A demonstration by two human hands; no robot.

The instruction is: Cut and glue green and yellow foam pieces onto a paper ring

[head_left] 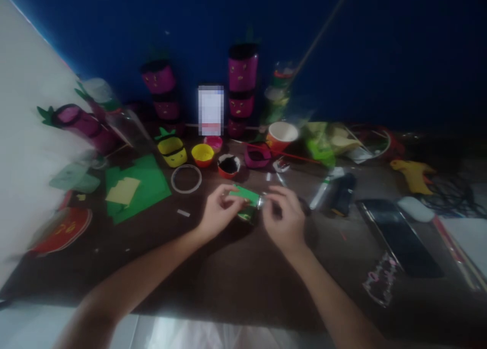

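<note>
My left hand (223, 207) pinches a small green piece (245, 193), which looks like folded paper or a short tube, above the middle of the dark table. At its right end is a small shiny, clear-looking bit (261, 202). The fingers of my right hand (284, 216) are curled in close to that end; blur hides what they grip. Just beyond the hands stand a red cup with black inside (229, 166), a yellow cup (203, 155) and a purple cup (257, 156). A roll of clear tape (186, 179) lies to the left.
Green paper sheets (142, 186) lie left, near a red round piece (63, 232). Behind stand purple stacked containers (242, 80), a lit phone (211, 110) and a paper cup (282, 136). On the right are a craft knife (323, 189), a dark phone (399, 237) and a yellow glue gun (413, 175).
</note>
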